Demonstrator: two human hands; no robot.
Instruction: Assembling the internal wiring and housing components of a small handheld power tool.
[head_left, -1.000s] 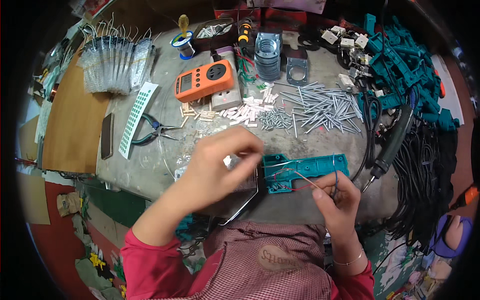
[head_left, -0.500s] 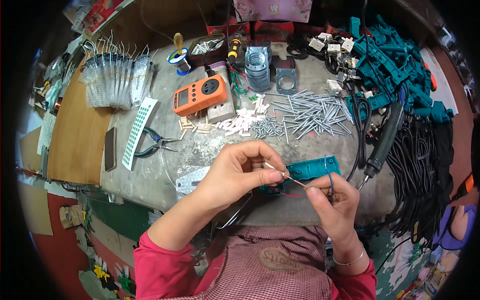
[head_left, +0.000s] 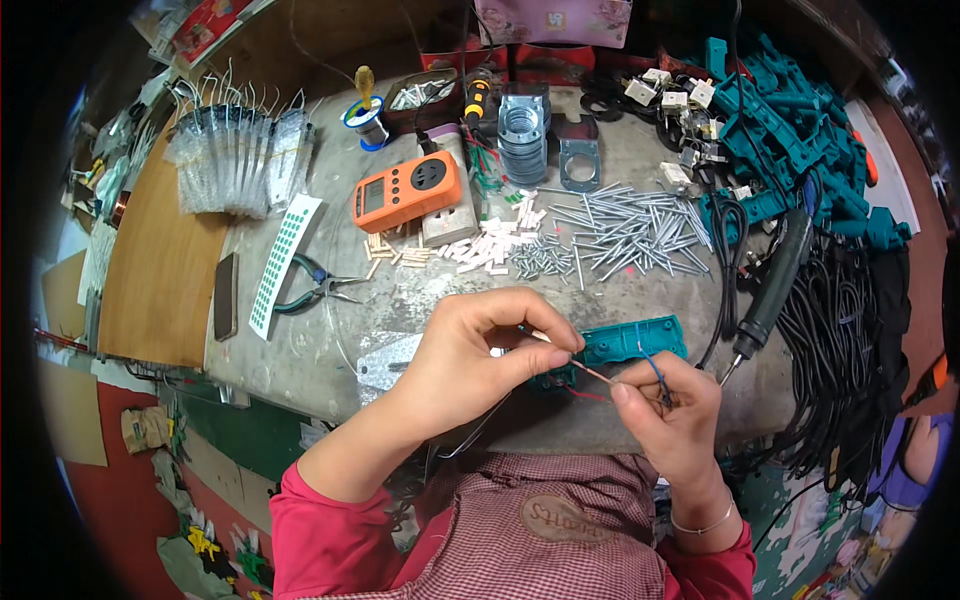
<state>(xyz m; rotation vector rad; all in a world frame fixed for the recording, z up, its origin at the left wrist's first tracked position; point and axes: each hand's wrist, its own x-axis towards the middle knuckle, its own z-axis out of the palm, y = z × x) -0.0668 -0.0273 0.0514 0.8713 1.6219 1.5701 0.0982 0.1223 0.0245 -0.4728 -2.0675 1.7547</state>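
Note:
A thin brownish wire (head_left: 596,374) stretches between my hands. My left hand (head_left: 485,340) pinches one end of it between thumb and fingertips; a small pale piece at the pinch is mostly covered by the fingers. On the other side my right hand (head_left: 672,408) is closed on the wire between thumb and forefinger. A blue wire (head_left: 648,362) loops up beside the right fingers. Just behind the hands lies a teal plastic housing half (head_left: 640,340), partly hidden, with a red wire (head_left: 588,396) in front of it.
A silver metal plate (head_left: 376,368) lies left of my left hand. Farther back are loose screws (head_left: 640,230), white sleeves (head_left: 490,245), an orange meter (head_left: 405,190), pliers (head_left: 322,286) and stacked metal plates (head_left: 522,140). A soldering iron (head_left: 775,285), teal housings (head_left: 780,130) and black cables (head_left: 840,330) crowd the right.
My left fingers have shifted slightly, and the pale piece at their tips now shows less. Both hands keep their pinch. The whole view has moved a little.

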